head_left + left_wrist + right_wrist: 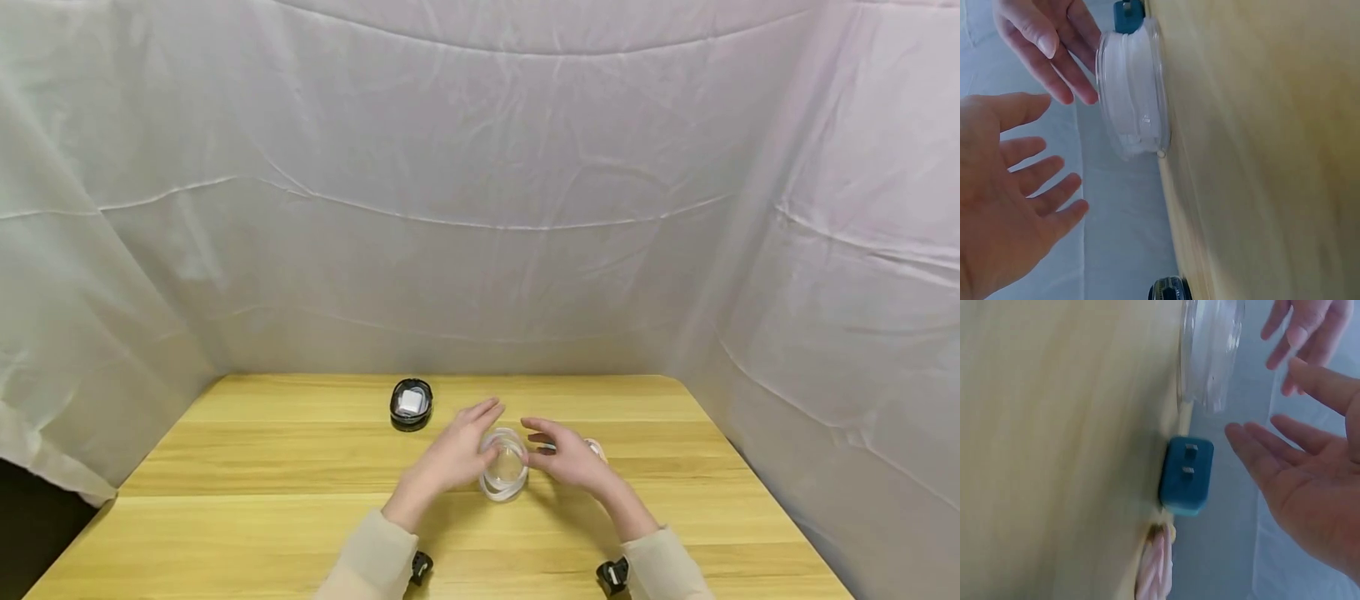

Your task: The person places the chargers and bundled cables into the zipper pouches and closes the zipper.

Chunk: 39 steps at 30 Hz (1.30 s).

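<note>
Fingers are seen spread and relaxed on both hands in the head view, with the left hand and right hand flanking a clear round container set near the middle of the wooden table, toward its far edge. A black round case is seen by the far edge, left of the hands.

From the left wrist view, the left hand's fingers are shown open and apart from the container; the right hand's fingertips lie just beside its wall. Contact cannot be told.

From the right wrist view, the right hand's fingers are held straight, with the container ahead of them and a blue plug adapter on the table just beside it. Pink cord lies near the adapter.
</note>
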### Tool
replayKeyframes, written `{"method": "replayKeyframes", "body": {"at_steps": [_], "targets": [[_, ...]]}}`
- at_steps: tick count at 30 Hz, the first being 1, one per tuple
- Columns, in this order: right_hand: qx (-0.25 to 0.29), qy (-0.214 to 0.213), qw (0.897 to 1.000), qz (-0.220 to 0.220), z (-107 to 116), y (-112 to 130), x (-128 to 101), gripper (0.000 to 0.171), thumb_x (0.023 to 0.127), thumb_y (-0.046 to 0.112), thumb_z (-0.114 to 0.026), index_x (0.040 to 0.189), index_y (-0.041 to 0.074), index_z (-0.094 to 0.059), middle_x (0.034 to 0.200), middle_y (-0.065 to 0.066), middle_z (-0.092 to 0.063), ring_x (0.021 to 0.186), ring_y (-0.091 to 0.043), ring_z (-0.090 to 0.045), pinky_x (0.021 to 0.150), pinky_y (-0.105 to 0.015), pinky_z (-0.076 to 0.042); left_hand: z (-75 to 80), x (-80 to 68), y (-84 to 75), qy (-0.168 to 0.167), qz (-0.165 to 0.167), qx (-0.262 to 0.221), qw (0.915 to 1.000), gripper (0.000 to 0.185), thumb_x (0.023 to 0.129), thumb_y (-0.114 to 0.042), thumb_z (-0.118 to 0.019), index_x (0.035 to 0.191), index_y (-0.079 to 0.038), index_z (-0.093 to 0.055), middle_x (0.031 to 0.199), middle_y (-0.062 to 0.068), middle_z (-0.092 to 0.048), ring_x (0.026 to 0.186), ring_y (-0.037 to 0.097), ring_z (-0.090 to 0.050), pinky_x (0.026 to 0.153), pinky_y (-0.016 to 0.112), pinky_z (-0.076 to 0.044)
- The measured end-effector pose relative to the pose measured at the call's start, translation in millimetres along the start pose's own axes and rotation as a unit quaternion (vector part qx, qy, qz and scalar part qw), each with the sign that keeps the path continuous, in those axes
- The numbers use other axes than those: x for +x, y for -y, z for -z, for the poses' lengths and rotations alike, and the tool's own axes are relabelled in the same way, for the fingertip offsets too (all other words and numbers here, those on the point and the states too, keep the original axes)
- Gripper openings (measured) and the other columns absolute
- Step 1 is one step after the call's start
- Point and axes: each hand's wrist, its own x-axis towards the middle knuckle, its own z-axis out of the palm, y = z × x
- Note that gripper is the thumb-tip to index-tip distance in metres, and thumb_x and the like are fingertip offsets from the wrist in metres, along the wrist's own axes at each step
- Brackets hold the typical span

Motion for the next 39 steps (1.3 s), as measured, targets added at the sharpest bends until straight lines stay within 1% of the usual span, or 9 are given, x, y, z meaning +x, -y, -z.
{"method": "replayKeyframes", "body": {"at_steps": [10, 18, 21, 23, 25, 28, 30, 33, 39], "targets": [[-0.065, 0.054, 0.996, 0.012, 18.1, -11.6, -7.9, 0.059, 0.099, 0.014, -0.072, 0.148, -0.009, -0.048, 0.151, -0.030, -0.049, 0.138, -0.053, -0.047, 0.111, -0.063, -0.042, -7.1, -4.4, -7.6, 0.075, 0.008, 0.049, 0.9959, 0.060, 0.095, -0.026, -0.075, 0.150, -0.012, -0.056, 0.161, 0.011, -0.044, 0.147, 0.037, -0.041, 0.120, 0.056, -0.035], [-0.074, 0.025, 0.997, -0.008, 34.4, -20.2, -10.3, 0.056, 0.096, 0.014, -0.074, 0.146, -0.004, -0.054, 0.149, -0.029, -0.052, 0.136, -0.051, -0.049, 0.113, -0.062, -0.041, -10.6, -6.9, -8.0, 0.097, -0.014, 0.073, 0.9925, 0.047, 0.094, -0.028, -0.077, 0.138, -0.014, -0.068, 0.158, 0.011, -0.049, 0.142, 0.034, -0.046, 0.120, 0.052, -0.036], [-0.063, 0.023, 0.997, -0.025, 42.7, -25.8, -11.3, 0.060, 0.095, 0.014, -0.075, 0.148, -0.003, -0.052, 0.146, -0.029, -0.054, 0.103, -0.037, -0.067, 0.089, -0.046, -0.059, -10.7, -7.1, -6.7, 0.099, -0.019, 0.076, 0.9919, 0.043, 0.093, -0.028, -0.077, 0.134, -0.015, -0.071, 0.158, 0.010, -0.050, 0.142, 0.035, -0.047, 0.120, 0.052, -0.037], [-0.046, 0.026, 0.998, -0.036, 48.7, -30.5, -12.8, 0.062, 0.094, 0.012, -0.075, 0.149, -0.003, -0.050, 0.139, -0.032, -0.055, 0.078, -0.025, -0.061, 0.067, -0.034, -0.056, -10.5, -6.7, -6.3, 0.103, -0.019, 0.075, 0.9917, 0.042, 0.093, -0.027, -0.077, 0.133, -0.016, -0.072, 0.158, 0.008, -0.049, 0.142, 0.035, -0.046, 0.120, 0.052, -0.037], [-0.041, 0.026, 0.998, -0.037, 54.6, -35.9, -14.7, 0.063, 0.093, 0.011, -0.076, 0.149, -0.003, -0.050, 0.140, -0.033, -0.055, 0.079, -0.024, -0.058, 0.063, -0.029, -0.049, -10.1, -6.3, -6.2, 0.106, -0.017, 0.074, 0.9914, 0.041, 0.093, -0.027, -0.077, 0.133, -0.017, -0.072, 0.159, 0.008, -0.048, 0.143, 0.035, -0.045, 0.120, 0.053, -0.036], [-0.052, 0.021, 0.998, -0.029, 61.9, -44.5, -18.7, 0.065, 0.090, 0.011, -0.079, 0.148, -0.002, -0.052, 0.145, -0.030, -0.054, 0.112, -0.041, -0.062, 0.088, -0.046, -0.057, -9.7, -5.5, -6.0, 0.112, -0.018, 0.073, 0.9909, 0.042, 0.094, -0.027, -0.077, 0.134, -0.017, -0.071, 0.160, 0.008, -0.047, 0.145, 0.036, -0.044, 0.121, 0.054, -0.035], [-0.069, 0.017, 0.997, -0.023, 65.6, -49.5, -21.3, 0.067, 0.087, 0.012, -0.082, 0.147, -0.001, -0.054, 0.152, -0.027, -0.050, 0.139, -0.050, -0.045, 0.110, -0.060, -0.044, -9.4, -4.5, -4.9, 0.115, -0.022, 0.071, 0.9905, 0.042, 0.093, -0.027, -0.077, 0.133, -0.017, -0.072, 0.160, 0.008, -0.047, 0.145, 0.035, -0.043, 0.120, 0.054, -0.035], [-0.071, 0.028, 0.997, -0.029, 69.2, -55.3, -24.7, 0.071, 0.083, 0.011, -0.085, 0.146, -0.002, -0.054, 0.155, -0.025, -0.047, 0.145, -0.054, -0.035, 0.116, -0.071, -0.029, -9.4, -2.1, -1.5, 0.120, -0.035, 0.068, 0.9899, 0.042, 0.092, -0.026, -0.079, 0.132, -0.017, -0.072, 0.159, 0.007, -0.048, 0.146, 0.034, -0.042, 0.120, 0.054, -0.037], [-0.064, 0.062, 0.995, -0.040, 69.6, -59.3, -27.3, 0.074, 0.081, 0.008, -0.087, 0.146, -0.005, -0.053, 0.158, -0.030, -0.039, 0.145, -0.058, -0.030, 0.117, -0.070, -0.027, -8.4, 3.3, 6.5, 0.140, -0.059, 0.062, 0.9864, 0.053, 0.090, -0.028, -0.080, 0.141, -0.020, -0.065, 0.163, 0.003, -0.043, 0.150, 0.029, -0.037, 0.119, 0.053, -0.038]]}}
